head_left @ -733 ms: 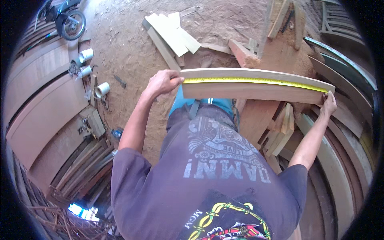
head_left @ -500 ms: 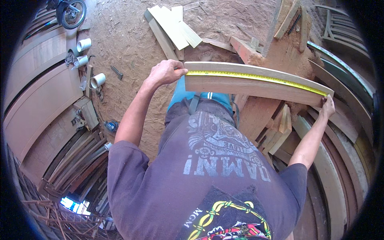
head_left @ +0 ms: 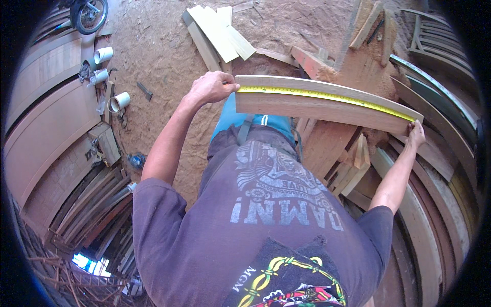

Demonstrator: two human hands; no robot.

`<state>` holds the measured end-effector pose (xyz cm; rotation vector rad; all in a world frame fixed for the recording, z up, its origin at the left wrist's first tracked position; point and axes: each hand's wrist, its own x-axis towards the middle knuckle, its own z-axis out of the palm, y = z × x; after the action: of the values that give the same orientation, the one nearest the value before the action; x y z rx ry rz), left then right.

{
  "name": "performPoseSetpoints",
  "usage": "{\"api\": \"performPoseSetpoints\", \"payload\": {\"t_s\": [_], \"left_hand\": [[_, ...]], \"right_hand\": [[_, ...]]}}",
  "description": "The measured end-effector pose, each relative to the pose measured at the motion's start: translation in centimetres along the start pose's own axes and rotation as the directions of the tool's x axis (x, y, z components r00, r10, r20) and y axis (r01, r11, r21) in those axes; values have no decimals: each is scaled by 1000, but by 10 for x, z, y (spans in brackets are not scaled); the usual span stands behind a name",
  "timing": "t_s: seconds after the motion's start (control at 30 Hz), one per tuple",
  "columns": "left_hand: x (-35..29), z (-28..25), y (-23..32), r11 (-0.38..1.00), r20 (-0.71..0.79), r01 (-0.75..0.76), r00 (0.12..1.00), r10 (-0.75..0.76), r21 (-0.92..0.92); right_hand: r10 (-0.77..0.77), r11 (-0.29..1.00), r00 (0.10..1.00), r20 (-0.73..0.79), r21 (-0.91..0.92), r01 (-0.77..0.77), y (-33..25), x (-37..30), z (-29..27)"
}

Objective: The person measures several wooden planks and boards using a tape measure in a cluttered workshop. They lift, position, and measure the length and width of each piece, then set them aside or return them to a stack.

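Note:
A long wooden board (head_left: 317, 108) lies crosswise in front of me, with a yellow tape measure (head_left: 327, 97) stretched along its face. My left hand (head_left: 210, 88) pinches the tape at the board's left end, fingers closed; a small orange thing shows between them, too little seen to name. At the far right end, the fingertips of my right hand (head_left: 417, 134) press the tape's other end against the board's corner. The tape's case does not show. Behind the board, blue cloth on my legs is partly hidden.
Pale planks (head_left: 215, 36) lie on the sawdust-covered ground ahead. A wooden bench (head_left: 327, 148) stands under the board's right half. Boards (head_left: 427, 230) are stacked at right. Large panels (head_left: 51, 138) and white buckets (head_left: 120, 101) stand at left, with a motorbike wheel (head_left: 89, 15) far off.
The view has shifted slightly, so everything sits a little further left and higher. Both hands keep their hold on the tape, which still lies along the board.

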<state>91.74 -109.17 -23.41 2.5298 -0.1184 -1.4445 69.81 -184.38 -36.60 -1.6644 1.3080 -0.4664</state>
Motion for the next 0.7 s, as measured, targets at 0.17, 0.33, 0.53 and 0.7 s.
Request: {"api": "performPoseSetpoints", "payload": {"t_s": [0.17,0.33,0.53,0.7], "left_hand": [[2,1,-1,1000,-6,-4,1000,4,-1],[0,0,0,1000,-16,-9,1000,9,-7],[-1,1,0,1000,0,10,1000,-10,-13],[-1,2,0,1000,-15,2,1000,-3,-15]], "right_hand": [[35,999,999,-22,-9,-35,-1,-4,1],[8,1000,1000,-1,-3,-8,-3,-8,3],[-11,1000,1000,-3,18,11,0,-7,5],[-39,999,999,1,0,39,2,-6,4]]}}
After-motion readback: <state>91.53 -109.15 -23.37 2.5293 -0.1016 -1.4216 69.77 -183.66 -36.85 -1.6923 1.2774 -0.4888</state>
